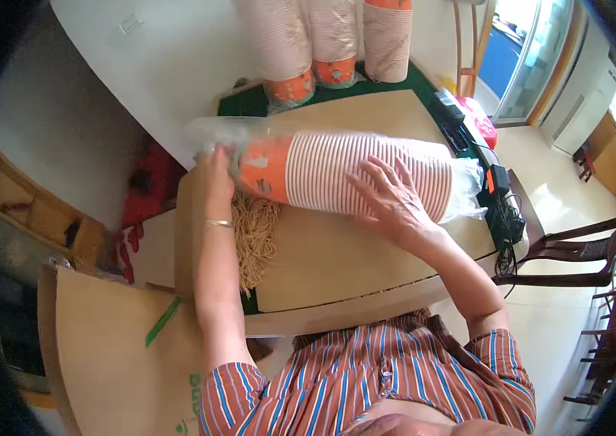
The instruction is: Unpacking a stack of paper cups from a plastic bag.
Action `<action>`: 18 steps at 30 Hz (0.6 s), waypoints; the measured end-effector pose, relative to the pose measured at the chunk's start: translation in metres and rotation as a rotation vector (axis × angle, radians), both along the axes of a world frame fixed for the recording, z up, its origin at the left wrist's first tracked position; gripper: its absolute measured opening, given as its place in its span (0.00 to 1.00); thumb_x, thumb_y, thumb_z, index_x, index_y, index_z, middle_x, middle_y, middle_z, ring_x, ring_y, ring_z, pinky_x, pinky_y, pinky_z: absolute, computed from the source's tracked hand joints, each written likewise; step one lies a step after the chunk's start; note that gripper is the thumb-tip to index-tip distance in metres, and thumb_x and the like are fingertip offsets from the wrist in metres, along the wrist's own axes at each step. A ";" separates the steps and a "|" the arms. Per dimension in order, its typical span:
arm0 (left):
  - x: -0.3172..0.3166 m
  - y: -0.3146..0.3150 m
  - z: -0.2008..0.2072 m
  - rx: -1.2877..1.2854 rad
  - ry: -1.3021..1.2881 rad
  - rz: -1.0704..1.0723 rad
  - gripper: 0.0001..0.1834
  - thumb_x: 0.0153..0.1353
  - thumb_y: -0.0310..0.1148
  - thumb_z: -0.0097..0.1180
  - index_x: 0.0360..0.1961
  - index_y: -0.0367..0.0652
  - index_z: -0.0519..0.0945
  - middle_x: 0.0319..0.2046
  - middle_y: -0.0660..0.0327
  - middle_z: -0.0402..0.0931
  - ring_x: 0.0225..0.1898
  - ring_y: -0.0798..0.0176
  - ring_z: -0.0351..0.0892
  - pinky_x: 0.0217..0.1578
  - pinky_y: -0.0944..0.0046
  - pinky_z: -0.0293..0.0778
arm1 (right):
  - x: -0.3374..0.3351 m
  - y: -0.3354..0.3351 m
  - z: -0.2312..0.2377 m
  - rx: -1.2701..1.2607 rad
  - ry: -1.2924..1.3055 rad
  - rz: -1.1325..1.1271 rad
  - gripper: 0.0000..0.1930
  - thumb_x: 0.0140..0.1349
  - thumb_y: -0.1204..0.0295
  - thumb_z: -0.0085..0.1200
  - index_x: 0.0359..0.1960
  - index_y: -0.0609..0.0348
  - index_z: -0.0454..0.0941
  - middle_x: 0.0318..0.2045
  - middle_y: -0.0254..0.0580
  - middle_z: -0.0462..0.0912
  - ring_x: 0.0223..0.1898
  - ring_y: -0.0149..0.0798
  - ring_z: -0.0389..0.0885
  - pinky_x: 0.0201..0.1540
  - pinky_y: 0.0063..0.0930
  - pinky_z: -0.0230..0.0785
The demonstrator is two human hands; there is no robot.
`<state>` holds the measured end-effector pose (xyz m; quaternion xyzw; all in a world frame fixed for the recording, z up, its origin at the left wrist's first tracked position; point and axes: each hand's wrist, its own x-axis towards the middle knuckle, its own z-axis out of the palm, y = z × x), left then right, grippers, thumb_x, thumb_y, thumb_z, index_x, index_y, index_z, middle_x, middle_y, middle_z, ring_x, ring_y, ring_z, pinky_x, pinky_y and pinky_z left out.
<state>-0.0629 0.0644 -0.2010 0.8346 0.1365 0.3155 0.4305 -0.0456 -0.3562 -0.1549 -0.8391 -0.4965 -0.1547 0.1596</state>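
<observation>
A long stack of nested paper cups (322,171), white-ribbed with an orange printed cup at its left end, lies on its side in a clear plastic sleeve (470,190). My right hand (395,200) rests on the stack with its fingers spread. At the orange end my left hand (219,174) is beside the loose, blurred plastic; motion smears its fingers, so its grip is unclear. Just below that end lies a bundle of thin beige strings (256,240) on the cardboard-covered table (344,265).
Several wrapped cup stacks (333,40) stand upright at the table's back edge. Black adapters and cables (508,218) lie along the right edge, near a red-and-white package (479,120). A dark wooden chair (577,251) is at right, and a large cardboard box (119,341) at lower left.
</observation>
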 end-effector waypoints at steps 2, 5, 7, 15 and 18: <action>0.011 0.018 -0.014 -1.029 -0.538 -0.244 0.19 0.76 0.34 0.45 0.63 0.37 0.71 0.57 0.43 0.75 0.58 0.47 0.77 0.59 0.50 0.76 | -0.012 0.000 0.000 0.014 0.008 0.058 0.43 0.50 0.65 0.72 0.70 0.47 0.67 0.69 0.50 0.63 0.75 0.52 0.55 0.76 0.61 0.42; 0.031 -0.016 0.015 -1.217 -0.569 -0.201 0.19 0.79 0.37 0.40 0.58 0.33 0.73 0.56 0.50 0.77 0.57 0.49 0.77 0.61 0.47 0.75 | -0.018 -0.003 0.004 0.043 0.031 0.056 0.43 0.50 0.64 0.73 0.70 0.48 0.67 0.70 0.49 0.62 0.76 0.53 0.55 0.76 0.60 0.42; 0.032 -0.015 0.026 -1.288 -0.617 -0.234 0.19 0.79 0.39 0.40 0.59 0.36 0.73 0.56 0.51 0.76 0.57 0.50 0.77 0.63 0.44 0.73 | -0.016 -0.001 0.007 0.103 0.018 0.053 0.43 0.50 0.64 0.72 0.70 0.49 0.66 0.70 0.51 0.62 0.75 0.53 0.54 0.76 0.61 0.42; 0.023 -0.011 0.052 -1.316 -0.590 -0.070 0.15 0.76 0.37 0.47 0.53 0.37 0.76 0.51 0.53 0.78 0.52 0.51 0.78 0.52 0.46 0.80 | 0.038 0.042 0.028 0.219 0.001 0.019 0.44 0.54 0.57 0.70 0.72 0.51 0.62 0.69 0.57 0.63 0.74 0.57 0.55 0.75 0.60 0.43; 0.016 -0.030 0.080 -1.256 -0.645 -0.054 0.16 0.76 0.36 0.48 0.55 0.35 0.75 0.52 0.53 0.77 0.54 0.50 0.77 0.56 0.42 0.78 | 0.075 0.045 0.027 0.162 -0.038 -0.053 0.39 0.62 0.50 0.63 0.71 0.51 0.63 0.67 0.54 0.68 0.73 0.55 0.59 0.76 0.57 0.43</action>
